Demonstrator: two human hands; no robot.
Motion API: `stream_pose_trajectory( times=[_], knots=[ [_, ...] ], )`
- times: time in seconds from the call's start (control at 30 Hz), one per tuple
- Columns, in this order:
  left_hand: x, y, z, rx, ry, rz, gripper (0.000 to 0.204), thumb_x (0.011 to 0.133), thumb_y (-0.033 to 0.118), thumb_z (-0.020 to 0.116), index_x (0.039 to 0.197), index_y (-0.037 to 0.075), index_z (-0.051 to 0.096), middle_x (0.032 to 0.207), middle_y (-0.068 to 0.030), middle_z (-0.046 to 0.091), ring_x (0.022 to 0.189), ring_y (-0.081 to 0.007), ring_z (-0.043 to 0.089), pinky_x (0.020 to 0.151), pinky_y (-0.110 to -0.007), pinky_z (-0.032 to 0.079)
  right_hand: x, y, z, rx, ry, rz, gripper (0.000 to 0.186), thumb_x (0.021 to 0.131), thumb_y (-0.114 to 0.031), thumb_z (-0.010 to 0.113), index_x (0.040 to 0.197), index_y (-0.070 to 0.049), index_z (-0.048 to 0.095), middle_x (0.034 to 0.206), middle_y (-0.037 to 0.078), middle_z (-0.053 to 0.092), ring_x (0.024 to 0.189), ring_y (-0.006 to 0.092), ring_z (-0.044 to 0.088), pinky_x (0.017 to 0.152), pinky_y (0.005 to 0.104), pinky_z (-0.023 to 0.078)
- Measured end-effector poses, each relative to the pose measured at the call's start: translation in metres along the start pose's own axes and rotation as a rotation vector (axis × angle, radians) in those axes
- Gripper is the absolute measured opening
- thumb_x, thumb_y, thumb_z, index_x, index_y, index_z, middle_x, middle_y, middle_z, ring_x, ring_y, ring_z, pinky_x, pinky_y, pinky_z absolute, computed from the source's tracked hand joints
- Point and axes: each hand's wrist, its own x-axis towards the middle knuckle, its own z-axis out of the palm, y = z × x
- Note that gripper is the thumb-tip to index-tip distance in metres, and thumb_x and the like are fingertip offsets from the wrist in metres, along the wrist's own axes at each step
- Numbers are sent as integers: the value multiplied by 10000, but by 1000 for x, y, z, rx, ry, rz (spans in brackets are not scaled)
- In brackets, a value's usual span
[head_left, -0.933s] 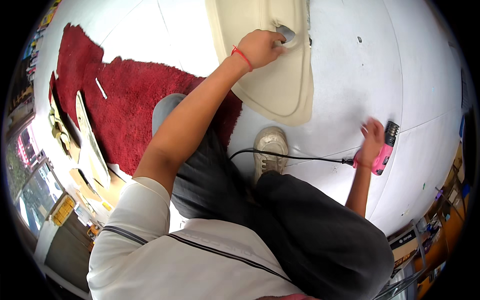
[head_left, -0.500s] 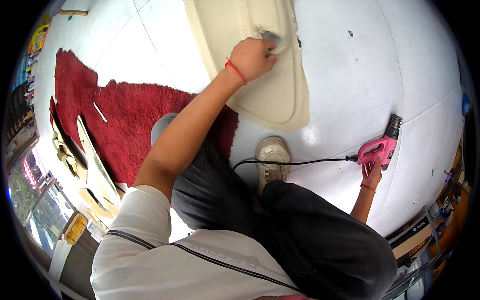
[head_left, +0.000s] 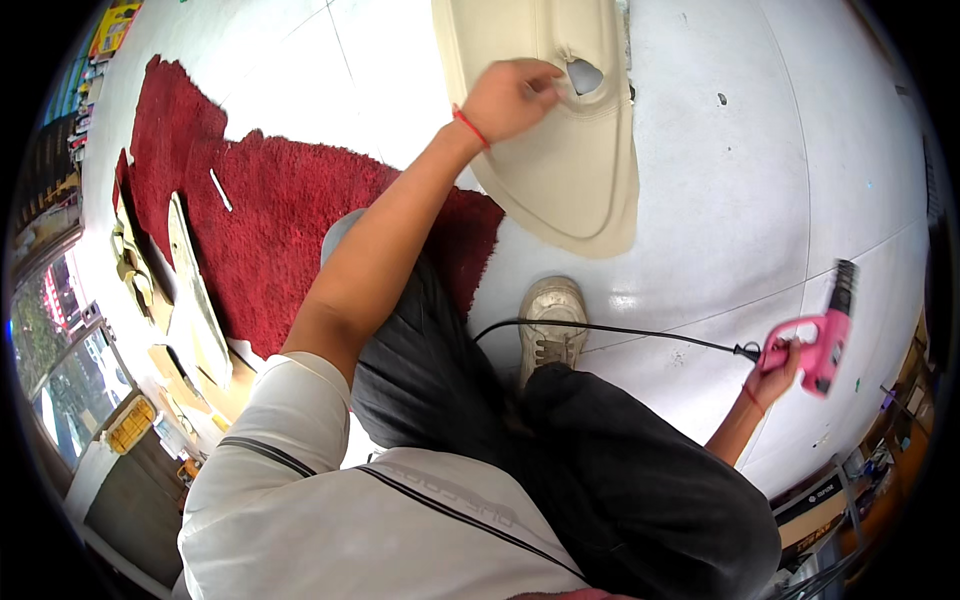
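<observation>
My right hand point(head_left: 777, 376) grips the handle of a pink heat gun point(head_left: 829, 346) with a black nozzle, raised at the right. Its black cord point(head_left: 640, 329) runs left across my shoe. Over a beige moulded sheet point(head_left: 570, 180), which looks like leather or vinyl, hovers my left hand point(head_left: 512, 98). Motion blurs its fingertips; they are loosely bent and apart, with nothing visible between them. Just right of them the sheet has a rounded opening point(head_left: 584, 77) through which grey shows, with a puckered edge at its top.
A dark red shaggy carpet piece point(head_left: 290, 210) with uneven edges covers floor at the left, a thin white strip point(head_left: 221, 190) on it. Beige cut panels point(head_left: 197, 290) lie beside it. My shoe point(head_left: 553, 325) is just below the sheet. Boxes point(head_left: 812, 515) stand at lower right.
My left hand has drawn back leftward from the opening, uncovering it. My right hand has closed round the heat gun's handle and lifted it from the floor. The view has shifted slightly.
</observation>
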Motion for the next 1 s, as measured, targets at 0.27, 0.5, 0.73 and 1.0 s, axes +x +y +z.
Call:
stream_pose_trajectory(
  times=[0.27,0.5,0.73,1.0],
  knots=[
    [14,-18,-16,-592,338,-471,338,985,262,685,1174,-16,725,1049,-88,760,980,-151,702,888,-285,547,-41,-154,134,9,-809,4,294,1044,-275,594,1135,5,580,981,92,580,674,122,494,648,264,429],
    [15,-22,-11,-478,388,-377,344,978,270,678,1151,-24,722,1052,-95,758,996,-166,700,917,-305,535,-141,-130,229,-898,-663,-544,149,955,-65,716,1096,-30,680,865,0,643,622,72,494,595,226,377],
    [31,-24,-5,-451,447,-164,303,1048,217,610,1244,6,700,1095,-62,728,983,-132,652,896,-287,523,-170,-112,245,-1036,-876,-609,146,953,-64,718,1089,-29,680,857,1,638,622,70,492,592,227,375],
    [29,-24,2,-474,466,-104,331,1056,191,584,1318,2,657,1216,-92,719,1108,-160,652,981,-291,508,-173,-111,242,-1044,-891,-597,143,949,-63,721,1081,-28,679,848,2,633,623,69,490,587,228,372]
  ],
)
